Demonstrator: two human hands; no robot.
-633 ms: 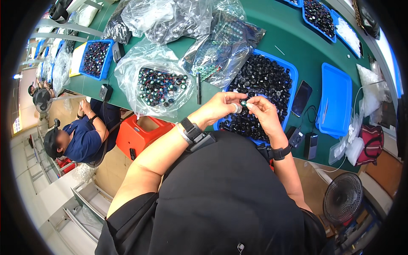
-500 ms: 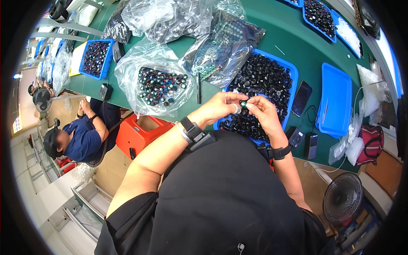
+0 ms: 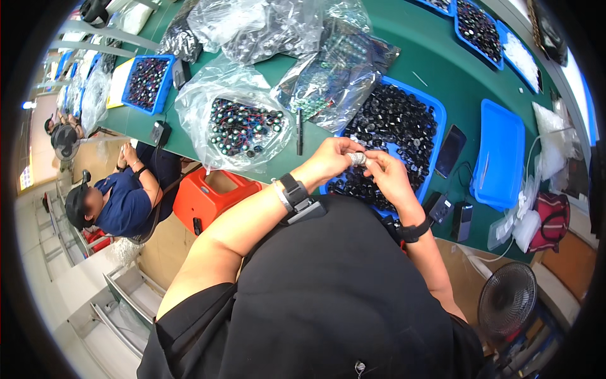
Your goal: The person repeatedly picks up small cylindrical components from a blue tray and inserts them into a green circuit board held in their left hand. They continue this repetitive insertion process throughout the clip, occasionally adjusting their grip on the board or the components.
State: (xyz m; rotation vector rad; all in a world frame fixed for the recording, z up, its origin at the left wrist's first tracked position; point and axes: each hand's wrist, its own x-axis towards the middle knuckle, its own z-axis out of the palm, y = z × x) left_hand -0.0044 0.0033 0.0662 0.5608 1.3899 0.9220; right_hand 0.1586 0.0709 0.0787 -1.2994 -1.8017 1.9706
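- I am pinching one small silvery round part (image 3: 358, 158) between the fingertips of both hands, just above the near edge of the table (image 3: 404, 57).
- My left hand (image 3: 333, 159) is curling its fingers around the part from the left; my right hand (image 3: 388, 177) is closing on it from the right, so the two hands are touching at the part.
- I am wearing one dark watch (image 3: 294, 190) on the left wrist and one dark band (image 3: 413, 231) on the right.
- Right under my hands one blue tray (image 3: 437, 120) is sitting at the near edge, heaped with small black round parts, too many to count.
- One black pen (image 3: 300, 131) is lying just left of that tray.
- Farther left one clear bag (image 3: 235, 120) is holding dark round pieces with red wires.
- Two phones (image 3: 451, 150) are lying to the right of the tray, one on the table and a second (image 3: 464, 221) at the near edge.
- One empty-looking blue tray (image 3: 499, 161) is standing beyond them, toward the right end.
- Another person (image 3: 117, 199) is sitting below the left end of the table.
- One fan (image 3: 507, 300) is standing on the floor at my right.
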